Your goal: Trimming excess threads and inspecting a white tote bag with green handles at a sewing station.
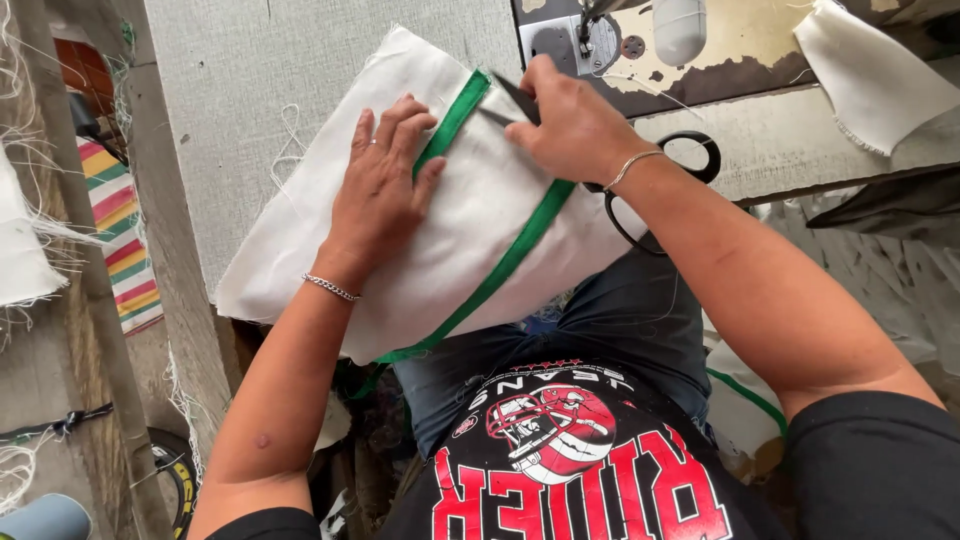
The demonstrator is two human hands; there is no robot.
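Head view, looking down at the lap and table edge. Left hand lies flat on a folded white cloth piece, palm down, fingers spread and extended, holding nothing, just pressing the cloth down; fingertips sit right beside the green strip that runs diagonally across the cloth. A ring shows on one finger, a chain bracelet at the wrist.

Right hand is curled closed around black scissors; the blades poke out past the fingers and rest at the green strip near the cloth's upper edge. The black loop handles stick out behind the wrist, over the table edge. Blades look slightly parted, hard to tell how much. Thin bracelet on this wrist too.

The cloth rests half on the grey table, half over the person's lap in dark jeans. The strip continues off the lower edge of the cloth.

Top of the frame: part of a sewing machine on a worn surface, another white cloth piece at the right. Striped fabric at the left, loose threads hanging.
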